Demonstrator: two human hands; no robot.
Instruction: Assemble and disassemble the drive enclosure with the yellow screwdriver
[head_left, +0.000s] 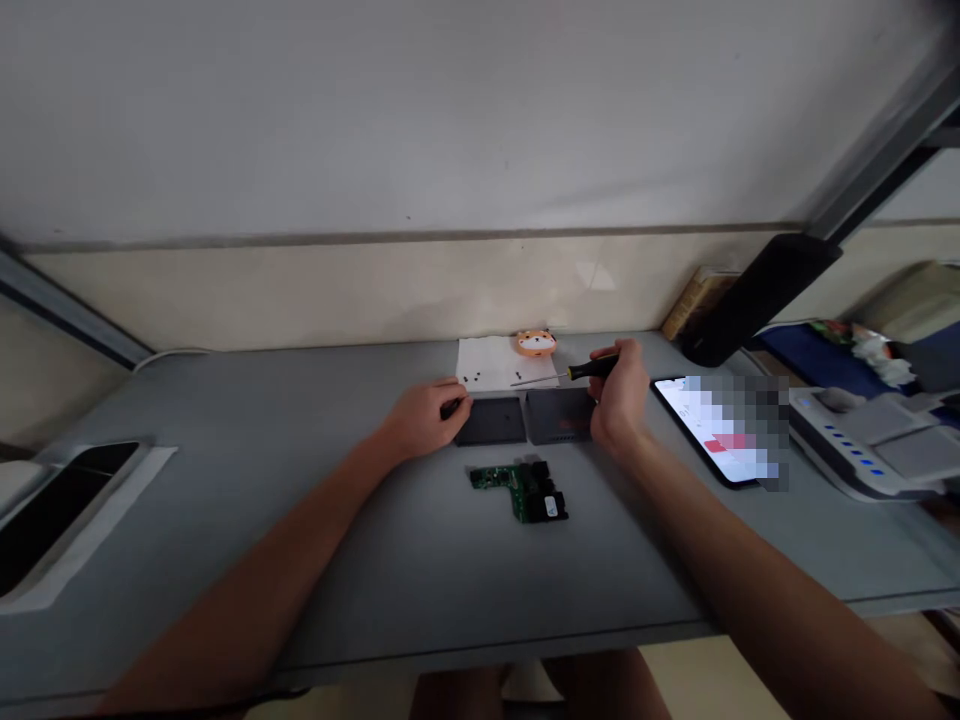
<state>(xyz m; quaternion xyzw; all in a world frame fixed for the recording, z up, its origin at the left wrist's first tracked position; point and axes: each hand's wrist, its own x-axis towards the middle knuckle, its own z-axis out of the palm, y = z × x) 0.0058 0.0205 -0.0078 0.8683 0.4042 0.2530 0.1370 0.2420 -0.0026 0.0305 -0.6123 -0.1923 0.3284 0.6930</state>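
Observation:
My right hand is closed round the black handle of a screwdriver, whose thin shaft points left above a white paper. Small dark screws lie on that paper. Beneath the screwdriver and beside my right hand rests a dark casing half. To its left is a flatter black casing half, with my left hand at its left edge. The fingers of my left hand are curled round a small black object too small to name. Nearer to me lies a green circuit board with black parts and a white label.
An orange animal-faced item sits on the paper's back right. A lit phone and a white power strip are at the right. A black cylinder leans near a book. Another dark-screened device lies far left.

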